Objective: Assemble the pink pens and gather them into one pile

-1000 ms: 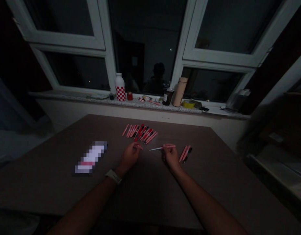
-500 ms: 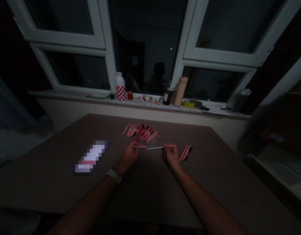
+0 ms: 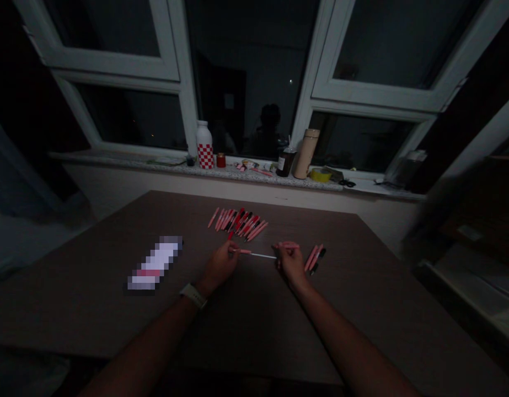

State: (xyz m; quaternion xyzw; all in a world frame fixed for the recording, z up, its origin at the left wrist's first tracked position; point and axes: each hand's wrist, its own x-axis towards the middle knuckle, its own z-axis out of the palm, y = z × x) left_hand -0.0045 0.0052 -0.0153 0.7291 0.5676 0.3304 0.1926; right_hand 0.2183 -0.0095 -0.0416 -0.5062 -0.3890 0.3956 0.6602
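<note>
Left hand (image 3: 217, 266) closes on a pink pen barrel (image 3: 245, 251) while right hand (image 3: 290, 262) pinches the thin white refill's (image 3: 263, 255) far end, holding it straight.

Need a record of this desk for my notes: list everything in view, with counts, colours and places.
Table: 1, dark brown, under the hands
Pens: many, too close to count, pink and red, in a row on the table
Pens: 3, two pink and one dark, right of the right hand
Pen part: 1, pink and pale, spanning the hands
Blurred object: 1, white and pink, on the table's left
Windowsill: 1, speckled stone, beyond the table
Bottle: 1, white with red check, on the sill
Flask: 1, tan, on the sill
Tape roll: 1, yellow, on the sill
Watch: 1, pale, on the left wrist
Left hand: 1, holding the pen part
Right hand: 1, holding the pen part
</note>
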